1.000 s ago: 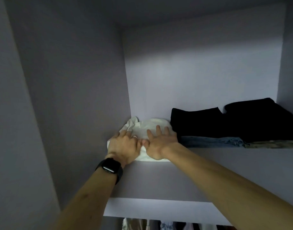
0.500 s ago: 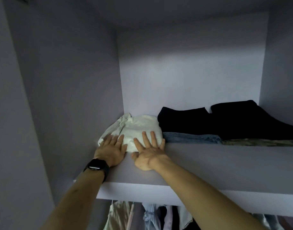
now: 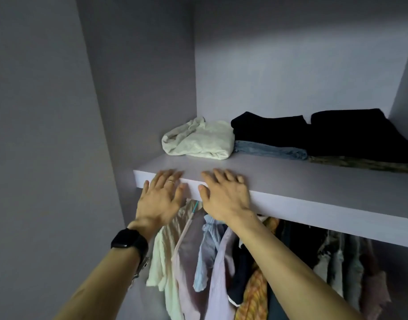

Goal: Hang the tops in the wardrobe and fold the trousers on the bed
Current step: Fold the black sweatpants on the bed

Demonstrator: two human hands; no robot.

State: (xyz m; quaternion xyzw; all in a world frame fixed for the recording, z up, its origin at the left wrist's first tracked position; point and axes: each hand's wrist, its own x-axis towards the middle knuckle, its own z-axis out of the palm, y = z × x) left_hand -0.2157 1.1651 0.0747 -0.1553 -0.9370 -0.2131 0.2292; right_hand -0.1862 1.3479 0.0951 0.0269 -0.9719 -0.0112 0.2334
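Folded white trousers (image 3: 198, 140) lie at the left end of the wardrobe's top shelf (image 3: 290, 190), against the side wall. Beside them to the right sit folded black trousers (image 3: 270, 132) on a blue denim pair (image 3: 267, 151), then another black pair (image 3: 355, 135) over a patterned one (image 3: 364, 163). My left hand (image 3: 160, 197) and my right hand (image 3: 223, 195) hover at the shelf's front edge, fingers spread, holding nothing. Several tops (image 3: 198, 262) hang below the shelf.
The wardrobe's left side wall (image 3: 133, 88) and back wall (image 3: 290, 65) close in the shelf. A black watch (image 3: 129, 242) is on my left wrist. Darker garments (image 3: 337, 262) hang further right under the shelf.
Both hands have let go of the white trousers and drawn back from them to the shelf's front edge. The view has dropped, showing the hanging tops.
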